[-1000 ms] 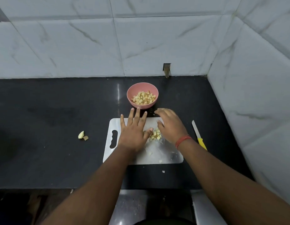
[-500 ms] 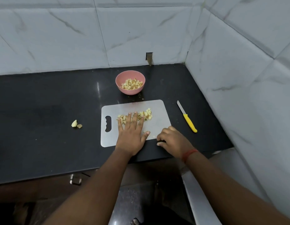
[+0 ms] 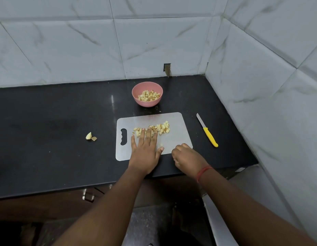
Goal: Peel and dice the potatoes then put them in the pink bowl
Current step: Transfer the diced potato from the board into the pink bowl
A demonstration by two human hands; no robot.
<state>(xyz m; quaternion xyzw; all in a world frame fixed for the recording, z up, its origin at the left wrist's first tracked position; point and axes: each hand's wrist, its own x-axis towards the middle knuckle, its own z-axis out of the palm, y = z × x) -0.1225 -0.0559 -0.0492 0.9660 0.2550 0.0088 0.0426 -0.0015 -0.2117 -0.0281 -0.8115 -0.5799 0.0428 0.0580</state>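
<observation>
A pink bowl (image 3: 147, 102) holding diced potato stands on the black counter behind a white cutting board (image 3: 175, 137). A row of diced potato pieces (image 3: 161, 128) lies across the middle of the board. My left hand (image 3: 145, 153) lies flat on the board with straight fingers, the fingertips touching the left end of the row. My right hand (image 3: 187, 156) has its fingers curled at the board's near right corner and seems to grip that edge. A yellow-handled knife (image 3: 208, 132) lies on the counter to the right of the board.
Two potato scraps (image 3: 90, 136) lie on the black counter (image 3: 56, 132) left of the board. Tiled walls close off the back and the right side. The counter's front edge runs just below my wrists, with a drawer handle (image 3: 87, 197) underneath.
My right hand has left the potato pile and come back to the board's near right corner. The dice now lie spread in a row, with my left hand flat behind them.
</observation>
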